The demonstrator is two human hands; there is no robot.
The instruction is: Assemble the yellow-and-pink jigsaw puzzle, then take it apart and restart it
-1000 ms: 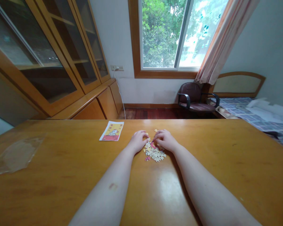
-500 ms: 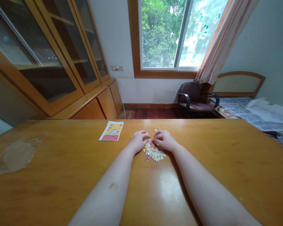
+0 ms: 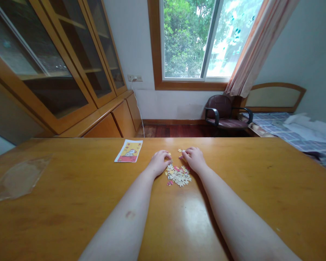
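A small heap of jigsaw pieces (image 3: pixel 178 174), pale with pink and yellow bits, lies on the wooden table (image 3: pixel 70 188). My left hand (image 3: pixel 160 161) rests curled at the heap's left edge, fingertips touching pieces. My right hand (image 3: pixel 193 157) sits past the heap's far right corner, fingers pinched around a pink piece next to a few separate pieces (image 3: pixel 180 150). Whether the left hand grips a piece is hidden.
A yellow and red picture card (image 3: pixel 129 151) lies left of the hands. A clear plastic bag (image 3: pixel 17 177) lies at the table's left edge. Beyond the table are a wooden cabinet (image 3: pixel 70 72), a dark armchair (image 3: pixel 225 114) and a bed (image 3: pixel 301 134).
My right hand has lifted off the heap and moved a little away and to the right, toward the separate pieces. My left hand has barely moved.
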